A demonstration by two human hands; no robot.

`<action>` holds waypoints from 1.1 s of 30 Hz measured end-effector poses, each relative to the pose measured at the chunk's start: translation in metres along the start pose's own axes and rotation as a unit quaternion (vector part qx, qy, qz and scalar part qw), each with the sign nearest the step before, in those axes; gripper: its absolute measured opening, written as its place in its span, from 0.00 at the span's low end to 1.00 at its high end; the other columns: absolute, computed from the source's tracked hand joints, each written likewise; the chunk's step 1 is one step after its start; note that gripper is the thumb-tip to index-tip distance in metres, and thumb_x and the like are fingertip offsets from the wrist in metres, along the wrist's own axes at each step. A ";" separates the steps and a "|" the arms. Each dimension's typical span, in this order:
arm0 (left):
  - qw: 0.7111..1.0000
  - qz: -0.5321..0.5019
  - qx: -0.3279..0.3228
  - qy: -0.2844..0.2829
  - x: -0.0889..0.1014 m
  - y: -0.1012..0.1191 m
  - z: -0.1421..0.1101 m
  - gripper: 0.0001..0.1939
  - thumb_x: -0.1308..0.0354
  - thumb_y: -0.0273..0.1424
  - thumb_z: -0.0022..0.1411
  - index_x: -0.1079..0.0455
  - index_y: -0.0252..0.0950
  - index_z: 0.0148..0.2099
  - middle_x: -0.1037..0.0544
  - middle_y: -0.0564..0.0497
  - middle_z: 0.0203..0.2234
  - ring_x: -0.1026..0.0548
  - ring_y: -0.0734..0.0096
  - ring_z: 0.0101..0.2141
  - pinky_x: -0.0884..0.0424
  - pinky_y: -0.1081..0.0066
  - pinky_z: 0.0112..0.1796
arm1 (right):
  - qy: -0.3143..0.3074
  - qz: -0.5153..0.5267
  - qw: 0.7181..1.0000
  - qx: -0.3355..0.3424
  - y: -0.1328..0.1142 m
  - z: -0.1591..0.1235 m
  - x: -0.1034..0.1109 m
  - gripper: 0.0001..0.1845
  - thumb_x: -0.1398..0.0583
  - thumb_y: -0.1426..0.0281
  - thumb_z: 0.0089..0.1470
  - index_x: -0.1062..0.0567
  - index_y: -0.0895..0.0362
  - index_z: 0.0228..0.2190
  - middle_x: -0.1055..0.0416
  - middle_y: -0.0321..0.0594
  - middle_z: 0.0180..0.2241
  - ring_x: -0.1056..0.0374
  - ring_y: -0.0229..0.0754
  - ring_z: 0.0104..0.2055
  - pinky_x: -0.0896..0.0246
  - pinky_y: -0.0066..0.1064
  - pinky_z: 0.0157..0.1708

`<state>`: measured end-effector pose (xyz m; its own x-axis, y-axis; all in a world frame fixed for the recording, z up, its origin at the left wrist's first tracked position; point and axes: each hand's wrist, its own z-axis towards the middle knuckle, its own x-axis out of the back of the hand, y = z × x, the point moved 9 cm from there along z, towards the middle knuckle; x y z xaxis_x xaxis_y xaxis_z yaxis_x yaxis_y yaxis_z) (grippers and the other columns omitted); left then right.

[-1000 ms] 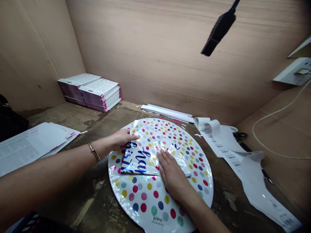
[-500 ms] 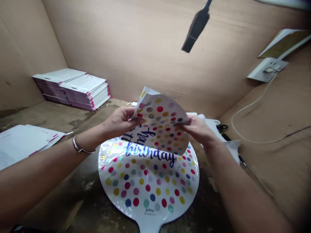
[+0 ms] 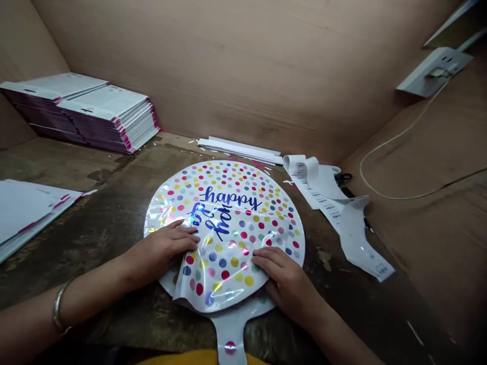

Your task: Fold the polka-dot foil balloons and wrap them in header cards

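Left hand (image 3: 162,251) palm down, fingers (image 3: 186,237) spread

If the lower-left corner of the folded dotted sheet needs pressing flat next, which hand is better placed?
Probably the left hand: it lies at the left edge of the folded dotted sheet, close to that corner; the right hand rests on the opposite side.
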<state>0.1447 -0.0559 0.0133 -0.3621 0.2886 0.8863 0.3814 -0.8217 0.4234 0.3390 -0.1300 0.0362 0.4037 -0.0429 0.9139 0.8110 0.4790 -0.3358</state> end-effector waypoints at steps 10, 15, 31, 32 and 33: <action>0.961 -0.045 0.261 0.075 0.017 -0.025 -0.008 0.09 0.49 0.34 0.61 0.28 0.41 0.35 0.25 0.52 0.28 0.29 0.65 0.34 0.37 0.68 0.35 | -0.024 0.134 0.965 -0.223 0.045 0.016 0.000 0.17 0.51 0.64 0.59 0.31 0.55 0.23 0.31 0.35 0.24 0.34 0.39 0.29 0.40 0.29 0.29; 0.935 -0.012 0.347 0.075 0.018 -0.030 -0.005 0.14 0.51 0.40 0.61 0.34 0.39 0.27 0.29 0.51 0.24 0.30 0.62 0.32 0.39 0.68 0.31 | -0.004 0.055 0.948 -0.313 0.060 0.027 -0.002 0.18 0.51 0.59 0.59 0.34 0.54 0.23 0.32 0.35 0.23 0.35 0.40 0.27 0.45 0.29 0.27; 0.940 0.202 0.274 0.000 0.015 -0.012 0.010 0.20 0.53 0.28 0.62 0.34 0.34 0.55 0.24 0.39 0.37 0.29 0.50 0.40 0.34 0.55 0.37 | -0.068 -0.123 0.942 -0.306 0.055 0.046 -0.010 0.13 0.53 0.63 0.61 0.33 0.52 0.30 0.28 0.40 0.25 0.31 0.44 0.28 0.46 0.29 0.25; 0.936 0.221 0.274 -0.007 0.017 -0.012 0.013 0.20 0.52 0.28 0.61 0.33 0.33 0.54 0.25 0.37 0.40 0.30 0.46 0.44 0.35 0.52 0.40 | -0.071 -0.124 0.943 -0.300 0.053 0.048 -0.010 0.13 0.53 0.64 0.61 0.33 0.52 0.30 0.28 0.39 0.25 0.31 0.43 0.28 0.46 0.29 0.25; 0.934 0.238 0.266 -0.004 0.019 -0.011 0.018 0.19 0.51 0.27 0.60 0.32 0.32 0.53 0.27 0.35 0.45 0.33 0.43 0.49 0.37 0.49 0.43 | -0.074 -0.126 0.944 -0.295 0.052 0.048 -0.011 0.13 0.53 0.64 0.61 0.33 0.52 0.29 0.28 0.39 0.25 0.31 0.43 0.28 0.45 0.29 0.25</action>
<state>0.1486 -0.0327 0.0290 -0.0384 -0.0419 0.9984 0.8667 -0.4986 0.0124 0.3562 -0.0622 0.0199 0.1393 0.0529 0.9888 0.9856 -0.1042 -0.1332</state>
